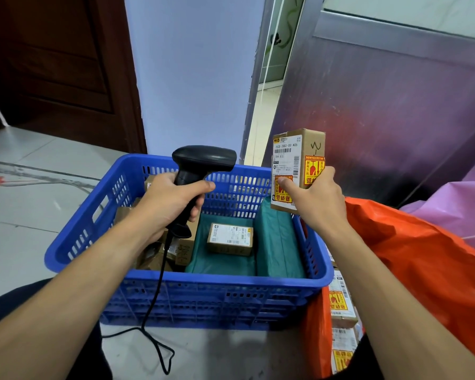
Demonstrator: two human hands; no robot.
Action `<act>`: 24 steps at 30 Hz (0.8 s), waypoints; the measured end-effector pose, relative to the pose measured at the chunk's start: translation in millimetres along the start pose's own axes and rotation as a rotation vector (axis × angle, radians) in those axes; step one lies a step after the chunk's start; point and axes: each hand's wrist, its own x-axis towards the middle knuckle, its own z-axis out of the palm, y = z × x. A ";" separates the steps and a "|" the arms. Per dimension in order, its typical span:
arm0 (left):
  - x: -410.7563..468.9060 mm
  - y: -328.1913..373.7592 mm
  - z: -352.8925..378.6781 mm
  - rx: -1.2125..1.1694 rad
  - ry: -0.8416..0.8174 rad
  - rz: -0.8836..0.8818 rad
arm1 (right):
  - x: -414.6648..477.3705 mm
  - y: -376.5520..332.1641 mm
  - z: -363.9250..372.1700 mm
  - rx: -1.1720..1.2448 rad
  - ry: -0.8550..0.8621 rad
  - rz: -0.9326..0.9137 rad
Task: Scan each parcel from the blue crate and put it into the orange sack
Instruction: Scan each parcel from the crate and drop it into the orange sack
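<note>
My left hand [167, 200] grips the handle of a black corded barcode scanner [200, 165] above the blue crate [220, 300], its head turned to the right. My right hand [317, 202] holds a small cardboard parcel [296, 160] upright over the crate's right rim, its white label and yellow-red stickers facing the scanner. Inside the crate lie a small labelled box [230, 238], green bagged parcels [279, 242] and brown boxes [154, 256] on the left. The orange sack [412, 259] stands open to the right of the crate, with parcels [340, 311] showing in its mouth.
The scanner's black cable [151, 314] hangs over the crate's front wall and loops on the tiled floor. A metal panel [395, 105] rises behind the sack, a pink bag [455, 204] lies at far right, and a dark wooden door [61, 64] stands at back left.
</note>
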 end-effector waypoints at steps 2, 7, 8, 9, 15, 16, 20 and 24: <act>-0.4 -0.2 0.6 0.008 -0.005 0.001 | 0.3 0.6 0.0 0.000 0.004 -0.002; 0.2 -0.3 0.0 0.007 -0.004 0.010 | 0.1 0.8 0.3 -0.014 0.001 -0.011; 0.5 -0.6 -0.2 0.003 0.000 0.011 | 0.3 1.0 0.6 -0.016 0.000 -0.012; 0.8 -0.7 -0.5 0.001 0.004 0.011 | 0.2 1.4 0.9 -0.016 -0.003 -0.013; 1.8 -0.8 -1.2 -0.020 0.019 0.012 | 1.4 2.0 1.5 -0.017 -0.006 -0.018; 1.8 -0.7 -1.1 -0.022 0.026 0.013 | 1.5 1.7 1.7 -0.022 -0.005 -0.017; 2.4 -1.2 -1.4 -0.028 0.031 0.014 | 2.0 2.5 2.7 -0.033 -0.005 -0.017; 2.3 -1.0 -2.1 -0.027 0.029 0.009 | 1.8 2.7 3.1 -0.035 -0.005 -0.014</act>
